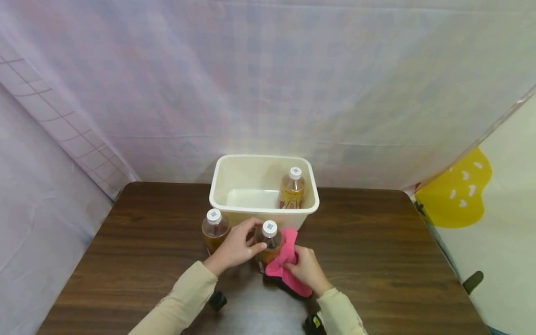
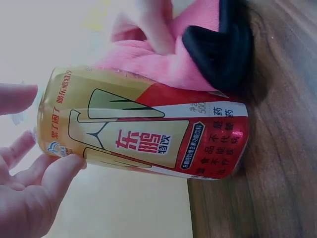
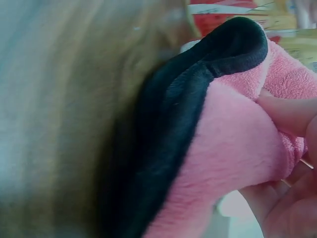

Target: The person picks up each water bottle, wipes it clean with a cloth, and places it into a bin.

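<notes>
near edge of table (image 1: 377,260): right hand (image 1: 307,270) clutches a pink cloth (image 1: 286,258), fingers bunched into it, pressing it against the right side of the bottle (image 1: 269,242). cloth has a black backing, seen in the wrist views. left hand (image 1: 234,249) wraps the same bottle just under its white cap, fingers curled round it; bottle upright on the wood, in front of the tub (image 1: 264,204). second bottle (image 1: 214,229) stands just left, apart from the hand. third bottle (image 1: 292,188) upright inside the tub, right rear corner.
</notes>
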